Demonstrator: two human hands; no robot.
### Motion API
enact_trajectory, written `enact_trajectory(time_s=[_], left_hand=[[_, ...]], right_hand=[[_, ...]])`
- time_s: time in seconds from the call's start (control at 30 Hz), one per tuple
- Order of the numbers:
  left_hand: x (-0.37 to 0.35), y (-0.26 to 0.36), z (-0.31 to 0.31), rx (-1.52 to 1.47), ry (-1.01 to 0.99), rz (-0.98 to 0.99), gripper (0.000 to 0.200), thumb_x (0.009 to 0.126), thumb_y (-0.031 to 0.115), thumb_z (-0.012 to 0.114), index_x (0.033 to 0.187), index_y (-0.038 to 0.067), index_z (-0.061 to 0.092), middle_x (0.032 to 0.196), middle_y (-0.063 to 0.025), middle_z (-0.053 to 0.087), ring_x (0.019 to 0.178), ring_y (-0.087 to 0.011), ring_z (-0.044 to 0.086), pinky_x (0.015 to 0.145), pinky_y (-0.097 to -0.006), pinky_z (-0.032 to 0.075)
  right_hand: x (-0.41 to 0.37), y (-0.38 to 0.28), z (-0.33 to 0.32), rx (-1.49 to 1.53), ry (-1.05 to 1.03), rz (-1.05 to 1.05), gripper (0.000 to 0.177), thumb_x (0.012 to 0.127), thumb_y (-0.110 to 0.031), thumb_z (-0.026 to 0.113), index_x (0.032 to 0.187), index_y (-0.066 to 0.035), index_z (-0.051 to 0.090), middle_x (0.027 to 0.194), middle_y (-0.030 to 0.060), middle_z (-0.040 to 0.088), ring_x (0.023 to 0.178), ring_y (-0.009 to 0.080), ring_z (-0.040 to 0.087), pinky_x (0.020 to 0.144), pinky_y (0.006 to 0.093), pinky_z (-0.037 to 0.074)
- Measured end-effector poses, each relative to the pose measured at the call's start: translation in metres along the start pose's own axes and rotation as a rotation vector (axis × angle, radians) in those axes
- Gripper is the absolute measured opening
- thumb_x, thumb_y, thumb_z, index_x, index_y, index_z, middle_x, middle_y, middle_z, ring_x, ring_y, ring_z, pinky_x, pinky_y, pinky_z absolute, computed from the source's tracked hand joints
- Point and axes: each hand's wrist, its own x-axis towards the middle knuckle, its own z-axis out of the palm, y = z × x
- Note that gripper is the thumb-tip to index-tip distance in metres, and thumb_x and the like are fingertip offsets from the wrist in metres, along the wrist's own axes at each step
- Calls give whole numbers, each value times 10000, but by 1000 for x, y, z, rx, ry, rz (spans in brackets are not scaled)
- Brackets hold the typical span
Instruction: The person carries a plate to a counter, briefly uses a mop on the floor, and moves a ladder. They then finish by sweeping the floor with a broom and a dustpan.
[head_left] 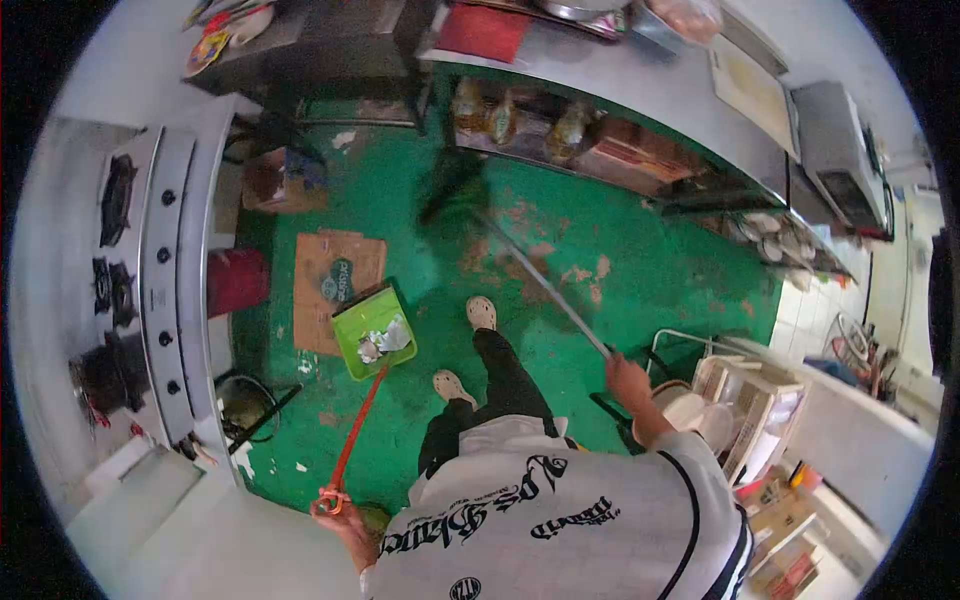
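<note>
Green dustpan holding pale scraps sits on the painted floor, left hand closed round its orange handle, right hand gripping the broom shaft.

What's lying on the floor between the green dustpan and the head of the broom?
Nothing: the head view shows only bare, worn green floor between the dustpan and the broom head. The cardboard sheet lies off to one side.

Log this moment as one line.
left hand grips orange handle | green dustpan on floor, holds crumpled litter | right hand grips broom | broom head blurred
</note>
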Motion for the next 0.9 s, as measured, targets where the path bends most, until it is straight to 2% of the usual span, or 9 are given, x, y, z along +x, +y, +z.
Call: enact_trajectory(time_s=[0.07, 0.2, 0.3, 0.33, 0.5, 0.67, 0.73, 0.83, 0.9], left_hand=[[33, 1, -10, 46, -159, 14, 369, 849, 357, 455, 937, 2, 501, 931, -154, 568, 831, -303, 586, 581, -310, 514], [20, 13, 47, 189, -163, -87, 344, 844, 331, 491, 964, 9, 491, 938, -152, 568, 834, -342, 604, 544, -306, 523], [39, 33, 48, 306, -182, -103, 370, 840, 345, 507, 980, 3, 492, 962, -160, 567, 837, -337, 604, 508, -284, 521], [31, 29, 56, 357, -170, 2, 420, 832, 364, 527, 1026, -6, 489, 986, -177, 564, 831, -316, 609, 494, -266, 521], [61, 47, 22, 441, -294, -103, 467, 821, 381, 549, 1081, -3, 490, 1036, -164, 567, 804, -260, 621, 497, -263, 520], [66, 53, 7, 334, -333, -100, 408, 826, 331, 550, 1036, -15, 501, 966, -153, 570, 758, -245, 610, 504, -252, 518], [47, 53, -11, 275, -331, -115, 353, 831, 288, 541, 995, -23, 509, 904, -144, 570, 702, -219, 590, 517, -239, 512], [82, 57, -39, 228, -493, -197, 328, 829, 269, 539, 967, -27, 510, 884, -148, 567, 688, -211, 585, 534, -224, 512], [104, 53, -43, 236, -517, -190, 357, 829, 297, 542, 977, -23, 488, 865, -142, 558, 694, -212, 580, 558, -252, 521]], right_hand=[[42, -26, 24, 75, -75, 7, 350, 922, -383, 366, 1031, -97, 535, 715, 213, 611, 664, 426, 598, 602, 543, 473], [113, -4, 115, 24, -12, 81, 388, 920, -421, 362, 1023, -104, 561, 769, 191, 626, 717, 389, 616, 613, 515, 483], [110, 32, 123, 12, -4, 243, 433, 924, -441, 340, 1009, -83, 568, 845, 188, 632, 790, 362, 627, 669, 491, 497], [99, 38, 119, 6, 20, 279, 447, 925, -447, 334, 1010, -76, 569, 869, 186, 633, 811, 353, 629, 688, 484, 501], [81, 79, 158, 200, -17, 595, 419, 923, -405, 345, 1035, -86, 593, 1000, 184, 627, 933, 361, 606, 790, 470, 487], [-5, 147, 174, 282, -85, 684, 434, 913, -359, 378, 1032, -20, 622, 1058, 214, 606, 981, 375, 586, 828, 466, 473], [-76, 165, 162, 258, -71, 606, 464, 912, -373, 382, 1022, 14, 612, 1010, 246, 608, 949, 400, 587, 807, 478, 474], [-128, 183, 202, 225, 46, 629, 453, 912, -370, 384, 966, 18, 612, 930, 253, 620, 897, 416, 594, 768, 490, 479], [-176, 135, 154, 253, 112, 550, 446, 915, -372, 374, 923, 10, 603, 883, 237, 629, 854, 410, 605, 743, 499, 482]])
